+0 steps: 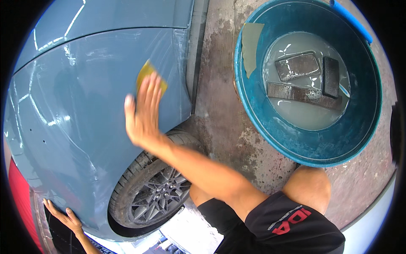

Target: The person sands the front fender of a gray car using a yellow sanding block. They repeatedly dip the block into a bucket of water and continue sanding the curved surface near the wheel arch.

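Observation:
My right hand [146, 108] lies flat on a grey-blue car body panel [97, 106], above the wheel. Under its fingers it presses a folded yellow sheet of sandpaper [146, 72], whose edges show past the fingertips. The panel there carries wet, whitish streaks. At the lower left my left hand [65, 218] rests on the panel's edge with its fingers apart and nothing in them. A dark tyre with a spoked wheel [158, 190] sits in the arch between my hands.
A large teal tub [249, 106] on the worn concrete floor [220, 84] holds cloudy water and several dark blocks [298, 67]. An olive sheet [252, 46] sticks to its inner wall. A blue tube [351, 21] leans over the rim. Something red [21, 199] stands at far left.

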{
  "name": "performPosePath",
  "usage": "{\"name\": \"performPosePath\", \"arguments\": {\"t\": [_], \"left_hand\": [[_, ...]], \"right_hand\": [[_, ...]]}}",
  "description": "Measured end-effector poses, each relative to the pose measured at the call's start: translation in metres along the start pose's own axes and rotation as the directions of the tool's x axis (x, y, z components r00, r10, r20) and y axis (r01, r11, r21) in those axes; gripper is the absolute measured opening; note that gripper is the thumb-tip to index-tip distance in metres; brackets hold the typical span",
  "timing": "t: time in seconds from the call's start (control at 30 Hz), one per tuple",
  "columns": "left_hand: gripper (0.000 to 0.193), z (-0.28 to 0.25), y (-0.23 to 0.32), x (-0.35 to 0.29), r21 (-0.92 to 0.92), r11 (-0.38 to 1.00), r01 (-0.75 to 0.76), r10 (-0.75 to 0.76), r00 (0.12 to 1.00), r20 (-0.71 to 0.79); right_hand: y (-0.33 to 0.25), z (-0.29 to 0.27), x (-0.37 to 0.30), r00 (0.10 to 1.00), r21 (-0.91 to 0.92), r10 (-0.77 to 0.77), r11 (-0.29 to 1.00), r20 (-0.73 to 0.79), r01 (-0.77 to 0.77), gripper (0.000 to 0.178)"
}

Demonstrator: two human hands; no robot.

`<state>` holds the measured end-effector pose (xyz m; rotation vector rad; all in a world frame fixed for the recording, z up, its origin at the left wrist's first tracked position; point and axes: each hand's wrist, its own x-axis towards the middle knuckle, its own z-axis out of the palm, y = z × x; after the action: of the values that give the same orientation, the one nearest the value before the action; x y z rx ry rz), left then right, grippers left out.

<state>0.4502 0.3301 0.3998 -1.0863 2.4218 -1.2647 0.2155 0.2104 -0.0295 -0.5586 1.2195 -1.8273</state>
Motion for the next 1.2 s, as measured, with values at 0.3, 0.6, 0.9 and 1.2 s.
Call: {"name": "performPosePath", "arguments": {"t": [0.3, 0.6, 0.9, 1.2], "left_hand": [[0.079, -0.001, 0.003, 0.001, -0.014, 1.0, 0.005, -0.005, 1.0, -0.007], [0.078, 0.001, 0.003, 0.002, -0.013, 1.0, -0.001, 0.001, 1.0, -0.015], [0.079, 0.005, 0.005, 0.005, -0.038, 0.999, 0.003, -0.004, 1.0, -0.024], [0.079, 0.008, 0.006, 0.003, -0.051, 0.999, 0.012, -0.013, 1.0, -0.017]], "right_hand": [[0.031, -0.004, -0.055, 0.99, 0.063, 0.054, 0.996, 0.133, -0.063, 0.097], [0.056, -0.012, -0.047, 0.997, 0.072, 0.076, 0.994, 0.035, -0.078, 0.094], [0.073, -0.033, 0.002, 0.998, 0.093, 0.055, 0.994, -0.032, -0.052, 0.092], [0.072, -0.043, 0.023, 1.0, 0.016, 0.009, 1.0, -0.005, -0.009, 0.094]]}}
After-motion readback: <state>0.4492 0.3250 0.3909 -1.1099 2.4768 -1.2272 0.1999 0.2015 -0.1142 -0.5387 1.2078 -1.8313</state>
